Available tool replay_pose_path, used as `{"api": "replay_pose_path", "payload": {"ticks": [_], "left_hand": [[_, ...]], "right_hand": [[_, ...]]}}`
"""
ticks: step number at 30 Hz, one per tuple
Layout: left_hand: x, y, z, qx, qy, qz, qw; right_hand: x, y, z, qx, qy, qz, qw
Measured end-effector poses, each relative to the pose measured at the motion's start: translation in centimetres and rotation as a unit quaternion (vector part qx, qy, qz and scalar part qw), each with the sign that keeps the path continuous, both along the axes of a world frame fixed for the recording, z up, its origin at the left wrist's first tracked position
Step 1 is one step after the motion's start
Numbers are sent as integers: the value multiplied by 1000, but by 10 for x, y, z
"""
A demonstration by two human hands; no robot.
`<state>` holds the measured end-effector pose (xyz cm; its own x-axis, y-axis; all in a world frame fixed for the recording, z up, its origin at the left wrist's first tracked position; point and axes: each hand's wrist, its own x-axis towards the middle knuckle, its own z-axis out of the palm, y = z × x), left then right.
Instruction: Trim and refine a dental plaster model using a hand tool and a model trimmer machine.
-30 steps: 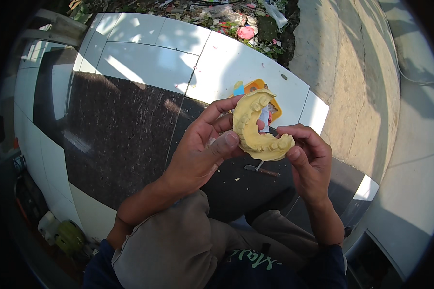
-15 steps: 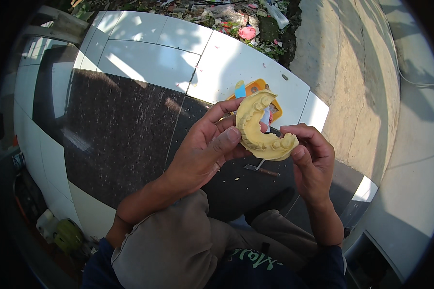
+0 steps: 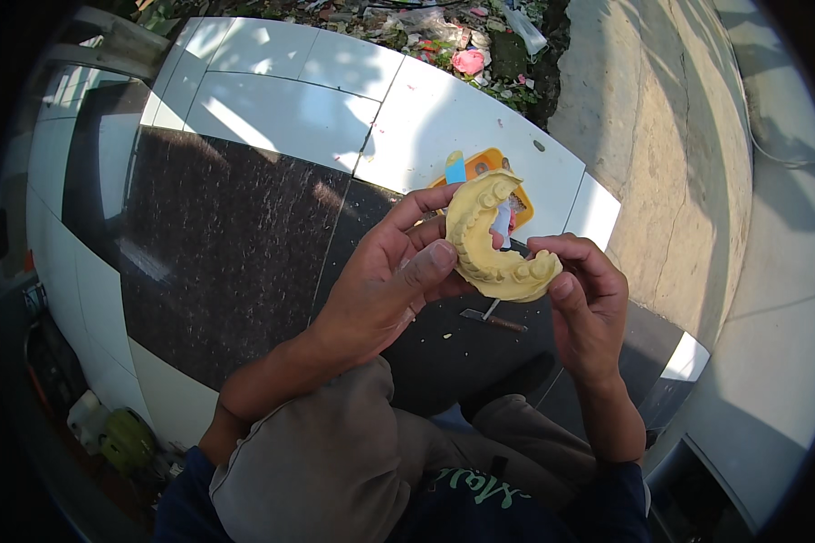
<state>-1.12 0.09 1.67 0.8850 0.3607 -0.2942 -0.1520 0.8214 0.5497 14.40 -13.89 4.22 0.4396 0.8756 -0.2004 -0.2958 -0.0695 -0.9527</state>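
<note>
A pale yellow dental cast (image 3: 480, 256), curved like a horseshoe with a row of moulded teeth, is held up above my lap. My left hand (image 3: 398, 262) grips its left side, thumb on the near face and fingers behind. At the cast's lower right end, my right hand (image 3: 589, 303) pinches it between thumb and fingertips. Behind the cast, and partly covered by it, stands a yellow-orange container (image 3: 522, 210) with small items in it. A small tool with a brown handle (image 3: 509, 325) lies on the dark floor below the cast.
White tiles (image 3: 285, 104) and dark tiles (image 3: 226, 244) make up the floor. Beyond them lies a strip of litter and plants (image 3: 444, 41). A concrete slope (image 3: 643, 136) rises on the right. A green object (image 3: 129, 442) sits at the lower left. Pale crumbs dot the floor.
The view has shifted very slightly. Both hands keep the same hold on the dental cast, and nothing else has visibly moved.
</note>
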Motion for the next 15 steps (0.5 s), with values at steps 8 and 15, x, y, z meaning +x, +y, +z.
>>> {"api": "replay_pose_path", "payload": {"ticks": [8, 15], "left_hand": [[1, -1, -16, 74, -31, 26, 996], [2, -11, -36, 281, 26, 59, 957]], "right_hand": [[-4, -1, 0, -28, 54, 8, 998], [-15, -1, -8, -61, 120, 29, 990]]}}
